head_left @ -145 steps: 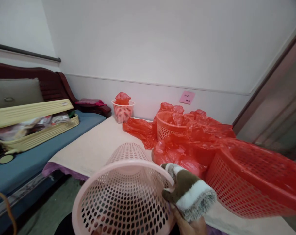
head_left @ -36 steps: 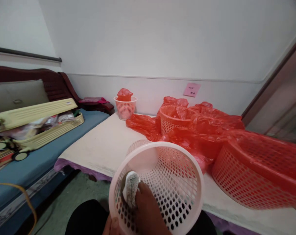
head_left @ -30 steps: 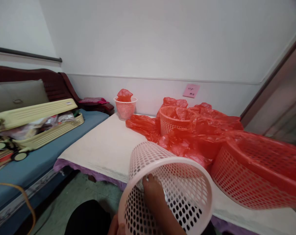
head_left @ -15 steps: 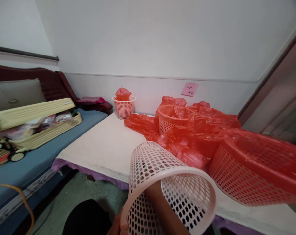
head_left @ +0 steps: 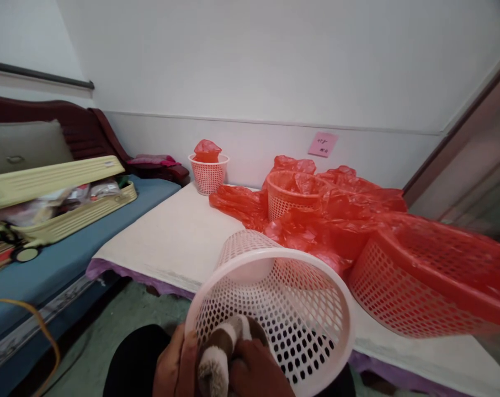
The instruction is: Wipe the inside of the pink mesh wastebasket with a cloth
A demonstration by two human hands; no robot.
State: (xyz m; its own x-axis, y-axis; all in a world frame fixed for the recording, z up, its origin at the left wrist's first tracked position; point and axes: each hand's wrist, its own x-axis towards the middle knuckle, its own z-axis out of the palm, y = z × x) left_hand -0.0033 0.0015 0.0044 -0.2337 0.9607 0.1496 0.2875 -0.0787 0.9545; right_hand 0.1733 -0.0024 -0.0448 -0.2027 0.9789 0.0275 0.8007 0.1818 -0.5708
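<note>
A pale perforated plastic basket [head_left: 308,298] lies tipped in front of me, its mouth towards me. My left hand [head_left: 173,361] is closed on the basket's rim at the lower left. My right hand [head_left: 256,366] is at the basket's mouth, its fingers closed on a fluffy brown-and-white striped cloth [head_left: 217,358]. The cloth lies against the lower left inner wall, partly hidden by the hand. Beyond the basket, its inner bottom shows pale and smooth.
Right of the basket stand a large red basket [head_left: 403,298] and crumpled red plastic bags [head_left: 308,231] around a smaller basket [head_left: 277,204]. Another basket [head_left: 208,179] with red plastic inside stands at the back of the white-covered table [head_left: 167,240]. An open yellow suitcase [head_left: 76,215] lies on the blue bed [head_left: 150,193].
My right arm has drawn back out of the basket, and the striped cloth now shows in that hand. The basket's mouth has turned up more towards me.
</note>
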